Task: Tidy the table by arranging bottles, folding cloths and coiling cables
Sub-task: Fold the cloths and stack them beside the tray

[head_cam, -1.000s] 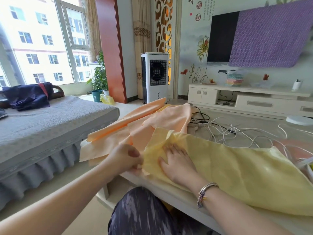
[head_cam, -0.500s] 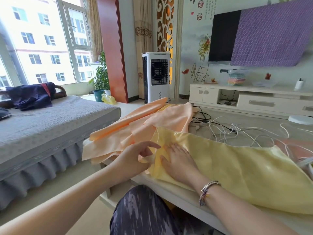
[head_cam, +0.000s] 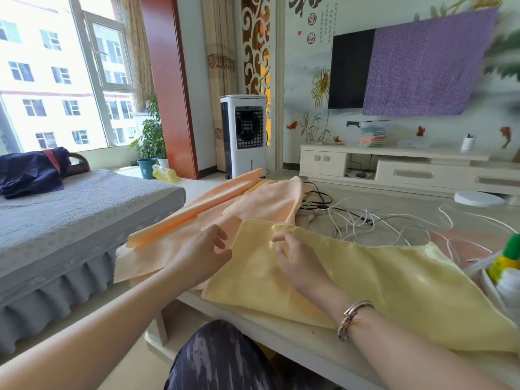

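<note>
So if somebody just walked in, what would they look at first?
Probably the big yellow cloth spread across the near side of the table, with both hands at its left end: the right hand on it, the left hand at its edge. Behind it lie crumpled orange cloths, and to the right a tangle of white cables.

The yellow cloth looks smooth with a soft sheen. The peach cloths are matt fabric. White cables seem plastic-coated, the table smooth and pale, the bed cover a textured grey textile, and the bracelet metallic.
</note>
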Tool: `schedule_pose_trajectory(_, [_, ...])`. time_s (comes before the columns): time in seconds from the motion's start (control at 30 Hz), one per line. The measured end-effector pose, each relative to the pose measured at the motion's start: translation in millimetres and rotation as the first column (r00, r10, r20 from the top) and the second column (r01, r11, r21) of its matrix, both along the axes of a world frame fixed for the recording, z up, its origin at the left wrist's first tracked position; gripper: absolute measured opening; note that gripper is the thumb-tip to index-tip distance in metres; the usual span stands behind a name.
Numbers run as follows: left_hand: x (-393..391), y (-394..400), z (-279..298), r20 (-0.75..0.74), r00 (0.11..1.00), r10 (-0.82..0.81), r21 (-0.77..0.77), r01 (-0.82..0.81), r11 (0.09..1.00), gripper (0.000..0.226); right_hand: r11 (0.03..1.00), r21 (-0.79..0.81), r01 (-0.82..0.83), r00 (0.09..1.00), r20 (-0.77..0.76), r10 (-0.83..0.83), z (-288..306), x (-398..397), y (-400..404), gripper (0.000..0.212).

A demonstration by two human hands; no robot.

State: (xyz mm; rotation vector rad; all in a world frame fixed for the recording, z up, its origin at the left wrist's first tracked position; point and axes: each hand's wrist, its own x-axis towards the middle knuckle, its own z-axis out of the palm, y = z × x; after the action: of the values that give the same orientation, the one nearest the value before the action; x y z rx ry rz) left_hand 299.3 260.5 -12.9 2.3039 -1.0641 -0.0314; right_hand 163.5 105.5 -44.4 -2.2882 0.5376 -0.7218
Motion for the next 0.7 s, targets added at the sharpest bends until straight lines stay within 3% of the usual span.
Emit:
schedule_pose_trajectory(0.13, [-7.8,-50.5,6.6,0.140,0.977,-0.163,-0.032,0.169,0.985,0.028,0.986,-0.034,0.166,0.986,-0.003,-0.166,13.9,-34.2,-55.9,0.028])
schedule_pose_trajectory(0.3, [-23.1,-111.9,7.1,0.190,0.934,-0.302,-0.029,0.313,0.949,0.025,0.936,-0.115,0.334,0.919,-0.179,-0.350,19.6,-72.1,-119.5,0.028])
schedule_pose_trajectory(0.37, [-32.0,-131.3,5.9,0.211,0.906,-0.367,-0.054,0.386,0.921,0.024,0.896,-0.188,0.403,0.877,-0.198,-0.437,19.5,-83.2,-131.6,0.025])
schedule_pose_trajectory(0.47, [-55.2,-168.4,-1.5,0.219,0.859,-0.463,-0.042,0.483,0.875,0.023,0.802,-0.422,0.423,0.765,-0.309,-0.566,18.7,-108.5,-152.0,0.028])
schedule_pose_trajectory(0.53, [-70.4,-187.1,-9.3,0.224,0.840,-0.495,0.032,0.501,0.865,0.028,0.781,-0.487,0.390,0.664,-0.439,-0.606,20.3,-123.7,-163.4,0.032])
schedule_pose_trajectory(0.6, [-81.5,-201.9,-18.8,0.211,0.848,-0.487,0.102,0.476,0.873,0.031,0.799,-0.440,0.411,0.589,-0.541,-0.600,22.7,-136.2,-172.5,0.036])
schedule_pose_trajectory(0.7, [-84.6,-210.4,-30.4,0.207,0.889,-0.409,0.134,0.388,0.912,0.028,0.819,-0.394,0.418,0.579,-0.579,-0.574,24.7,-143.1,-180.6,0.036])
